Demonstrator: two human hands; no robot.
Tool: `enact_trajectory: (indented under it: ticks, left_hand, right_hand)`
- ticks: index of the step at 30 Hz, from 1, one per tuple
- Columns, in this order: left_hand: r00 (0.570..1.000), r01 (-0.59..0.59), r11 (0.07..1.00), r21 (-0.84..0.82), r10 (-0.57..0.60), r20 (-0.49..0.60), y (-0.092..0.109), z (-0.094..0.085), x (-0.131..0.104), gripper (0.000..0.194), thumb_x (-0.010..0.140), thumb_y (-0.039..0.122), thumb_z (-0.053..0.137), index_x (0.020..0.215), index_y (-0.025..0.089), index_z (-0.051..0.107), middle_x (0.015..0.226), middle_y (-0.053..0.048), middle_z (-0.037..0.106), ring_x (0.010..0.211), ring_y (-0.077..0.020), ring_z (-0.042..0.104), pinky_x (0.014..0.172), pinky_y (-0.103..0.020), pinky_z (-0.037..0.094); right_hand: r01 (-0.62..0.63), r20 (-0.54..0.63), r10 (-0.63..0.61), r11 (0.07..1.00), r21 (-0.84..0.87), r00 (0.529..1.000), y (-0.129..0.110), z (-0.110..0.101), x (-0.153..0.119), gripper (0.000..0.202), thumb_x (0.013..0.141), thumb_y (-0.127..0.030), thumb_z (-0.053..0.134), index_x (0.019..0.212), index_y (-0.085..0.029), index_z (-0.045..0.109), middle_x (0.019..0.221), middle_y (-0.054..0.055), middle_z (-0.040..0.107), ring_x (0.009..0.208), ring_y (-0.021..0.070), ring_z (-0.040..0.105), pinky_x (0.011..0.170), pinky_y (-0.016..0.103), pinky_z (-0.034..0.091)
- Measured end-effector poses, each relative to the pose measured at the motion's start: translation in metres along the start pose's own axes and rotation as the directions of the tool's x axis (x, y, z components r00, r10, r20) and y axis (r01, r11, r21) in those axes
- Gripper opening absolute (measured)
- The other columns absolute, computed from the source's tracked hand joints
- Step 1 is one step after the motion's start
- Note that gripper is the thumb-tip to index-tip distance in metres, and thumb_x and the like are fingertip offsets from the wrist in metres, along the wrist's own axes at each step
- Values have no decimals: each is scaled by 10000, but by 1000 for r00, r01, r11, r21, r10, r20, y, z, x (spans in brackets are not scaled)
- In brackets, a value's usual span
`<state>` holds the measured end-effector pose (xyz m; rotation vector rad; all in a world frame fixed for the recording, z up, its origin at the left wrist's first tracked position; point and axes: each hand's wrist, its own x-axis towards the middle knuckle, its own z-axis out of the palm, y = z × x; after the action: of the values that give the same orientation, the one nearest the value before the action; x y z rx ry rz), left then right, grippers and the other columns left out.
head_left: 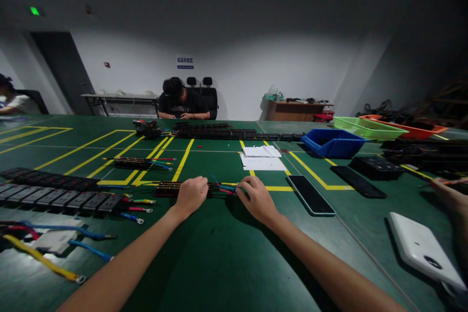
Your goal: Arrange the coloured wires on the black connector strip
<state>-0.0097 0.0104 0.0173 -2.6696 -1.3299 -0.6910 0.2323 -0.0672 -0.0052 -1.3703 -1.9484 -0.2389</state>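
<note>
My left hand (192, 195) is closed over the right end of a long dark socket strip (166, 188) lying on the green table. My right hand (256, 198) pinches the coloured wires (224, 187) that come out of that strip, red, blue and yellow among them. Both forearms reach in from the bottom edge. The part of the strip under my left hand is hidden.
More socket strips (54, 190) and loose wires lie at the left, another wired strip (133, 162) beyond. A black phone (310, 195), white papers (261, 158), a blue bin (331, 142) and a white device (424, 251) sit to the right. A person sits across the table; another person's hand shows at the right edge.
</note>
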Motion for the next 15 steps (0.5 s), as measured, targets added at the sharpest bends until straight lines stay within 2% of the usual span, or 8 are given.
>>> enact_trajectory:
  ticks: [4,9,15]
  left_hand:
    - [1000,-14,999,35,15,-13,-1,0,1,247,955,167,463,722,180,544,729,-21,596,669,-155,540,628,-275,346]
    - [1000,-8,1000,17,8,-8,1,-2,0,251,954,152,456,721,174,546,720,-19,588,653,-148,536,613,-266,348]
    - [1000,-14,1000,16,14,-13,-1,0,1,245,952,156,459,727,173,554,715,-20,586,647,-150,532,608,-262,347]
  right_hand:
    - [45,-24,-45,999,5,999,2,1,0,233,1011,-299,506,984,-200,716,1040,105,610,966,234,572,852,401,503]
    - [94,67,-95,995,17,993,0,-1,0,249,999,-310,537,899,-220,747,1096,101,621,1023,245,573,887,422,506]
    - [51,104,-53,999,20,993,-2,-3,3,256,1031,-315,471,977,-206,696,1080,97,654,1026,240,577,904,409,488]
